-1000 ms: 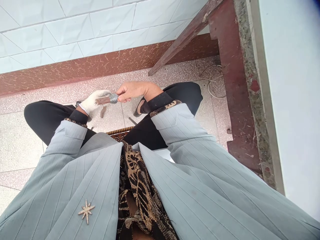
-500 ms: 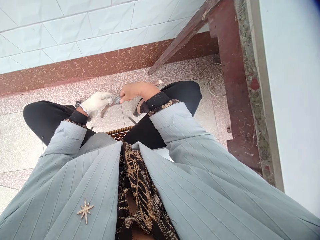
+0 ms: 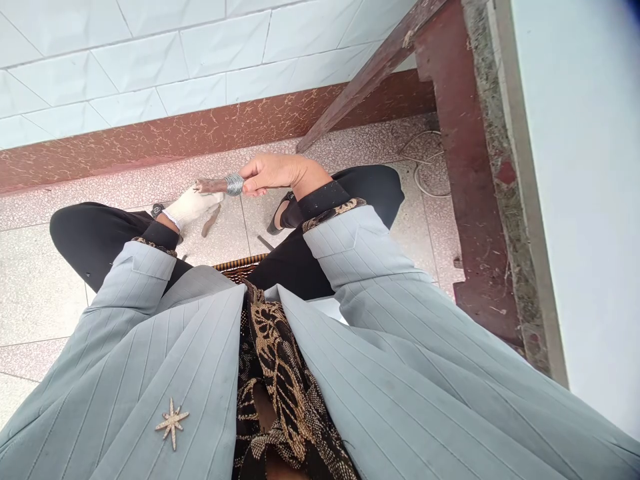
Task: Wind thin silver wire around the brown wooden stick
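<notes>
My right hand (image 3: 273,173), bare, is closed around a brown wooden stick (image 3: 213,186). Silvery wire (image 3: 233,185) is wound in a thick coil on the stick just left of my fingers. My left hand (image 3: 189,205), in a white glove, is right under the stick's left end, with its fingers together and partly hidden behind the wood. What the gloved fingers hold, if anything, does not show. Just below the glove is a short curved brown piece (image 3: 211,221); I cannot tell whether it touches the hand.
A woven basket edge (image 3: 240,267) shows between my legs, with a dark thin piece (image 3: 265,242) on the tiled floor beyond. A slanted wooden brace (image 3: 360,80) and reddish upright panel (image 3: 463,167) stand at the right. A pale cable (image 3: 425,180) is looped nearby. The tiled wall is ahead.
My right hand has raised and turned the stick, so its left end now shows above the glove. My gloved hand has shifted slightly down and left, from the stick's end to under it.
</notes>
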Demonstrator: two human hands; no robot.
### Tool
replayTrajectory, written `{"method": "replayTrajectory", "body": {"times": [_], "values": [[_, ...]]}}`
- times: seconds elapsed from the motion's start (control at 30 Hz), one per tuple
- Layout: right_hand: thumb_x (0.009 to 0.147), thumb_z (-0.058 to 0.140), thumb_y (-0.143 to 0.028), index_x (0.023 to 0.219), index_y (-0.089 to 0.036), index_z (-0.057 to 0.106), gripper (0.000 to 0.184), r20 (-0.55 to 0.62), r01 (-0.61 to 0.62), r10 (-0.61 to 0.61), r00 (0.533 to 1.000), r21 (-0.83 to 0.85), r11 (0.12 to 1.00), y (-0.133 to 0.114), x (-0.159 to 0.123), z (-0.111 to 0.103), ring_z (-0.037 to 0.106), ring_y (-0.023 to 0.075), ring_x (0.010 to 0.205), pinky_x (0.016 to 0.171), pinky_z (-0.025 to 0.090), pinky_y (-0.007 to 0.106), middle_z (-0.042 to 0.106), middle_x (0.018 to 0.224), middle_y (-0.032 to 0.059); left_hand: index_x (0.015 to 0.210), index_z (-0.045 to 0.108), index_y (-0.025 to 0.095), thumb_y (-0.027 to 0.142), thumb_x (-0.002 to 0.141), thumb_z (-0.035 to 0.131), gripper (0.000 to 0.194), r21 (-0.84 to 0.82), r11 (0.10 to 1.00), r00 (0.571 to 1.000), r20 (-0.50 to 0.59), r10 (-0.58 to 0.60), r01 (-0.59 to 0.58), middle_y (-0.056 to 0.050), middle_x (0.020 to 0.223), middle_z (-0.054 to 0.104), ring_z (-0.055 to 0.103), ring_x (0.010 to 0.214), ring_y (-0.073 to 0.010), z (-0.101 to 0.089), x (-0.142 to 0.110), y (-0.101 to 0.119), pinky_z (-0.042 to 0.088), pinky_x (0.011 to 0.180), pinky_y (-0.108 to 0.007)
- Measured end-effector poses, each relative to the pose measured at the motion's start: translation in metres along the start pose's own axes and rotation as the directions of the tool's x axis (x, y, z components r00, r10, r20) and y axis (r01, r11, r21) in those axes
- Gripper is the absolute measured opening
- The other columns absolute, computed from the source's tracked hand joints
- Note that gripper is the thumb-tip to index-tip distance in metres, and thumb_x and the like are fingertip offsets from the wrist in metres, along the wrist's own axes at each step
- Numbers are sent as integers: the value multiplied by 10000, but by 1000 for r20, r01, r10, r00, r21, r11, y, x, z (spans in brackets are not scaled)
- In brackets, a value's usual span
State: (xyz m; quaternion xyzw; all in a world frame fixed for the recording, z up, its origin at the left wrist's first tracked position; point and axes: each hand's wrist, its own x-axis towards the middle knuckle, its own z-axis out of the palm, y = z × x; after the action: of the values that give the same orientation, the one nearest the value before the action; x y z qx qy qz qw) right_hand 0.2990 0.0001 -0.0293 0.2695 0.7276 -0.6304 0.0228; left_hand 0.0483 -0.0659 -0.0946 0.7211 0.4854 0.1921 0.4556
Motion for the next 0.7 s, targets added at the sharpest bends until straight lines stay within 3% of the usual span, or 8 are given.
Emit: {"method": "replayTrajectory", "body": {"times": [0.07,0.2,0.33,0.43,0.53,0.63,0.7], "values": [[1044,676,-314,749,-149,582,351,-127,-20,23,992,25,999,-1,1,2,435,56,573,604,345,239,551,640,-30,814,599,203,444,925,509,280,13,999,999,10,-37,36,4,718,535,555,709,-155,3,-2,5,486,738,-334],[1022,697,-463,832,-180,592,357,-347,-97,110,932,54,994,2,7,5,432,99,568,567,355,265,548,634,-19,794,601,206,447,895,515,275,36,999,998,59,-39,36,13,669,509,502,708,-166,0,-6,20,447,713,-306],[1023,656,-504,904,-166,659,359,-416,-234,180,892,-84,969,9,18,6,468,141,607,605,380,299,537,627,4,791,613,198,397,881,519,238,117,993,997,78,-23,14,3,732,583,530,737,-171,-2,-6,27,443,753,-322],[1000,659,-444,876,-145,708,328,-437,-382,238,867,-279,881,10,23,8,530,170,667,655,387,322,555,634,28,775,611,199,370,878,515,222,175,985,995,99,-16,-1,3,739,603,536,727,-171,0,-5,25,430,753,-328],[953,715,-386,765,-161,687,294,-355,-444,312,882,-399,802,7,24,9,531,162,643,649,367,321,553,597,20,733,597,212,365,859,525,211,230,973,991,133,-19,-12,8,684,579,517,680,-171,0,-5,22,402,711,-323],[921,766,-343,675,-174,634,326,-161,-432,406,900,-465,773,2,21,12,484,128,566,613,340,309,539,553,-5,746,620,219,393,864,518,234,251,968,984,179,-19,-27,5,674,589,517,656,-174,-1,-7,24,385,682,-319],[920,770,-302,650,-175,615,336,-9,-408,462,887,-485,773,-3,18,16,459,114,537,601,338,304,537,545,-18,772,635,219,409,873,503,252,256,966,981,192,-12,-38,-1,693,608,536,668,-179,-4,-9,28,382,679,-318]]}}
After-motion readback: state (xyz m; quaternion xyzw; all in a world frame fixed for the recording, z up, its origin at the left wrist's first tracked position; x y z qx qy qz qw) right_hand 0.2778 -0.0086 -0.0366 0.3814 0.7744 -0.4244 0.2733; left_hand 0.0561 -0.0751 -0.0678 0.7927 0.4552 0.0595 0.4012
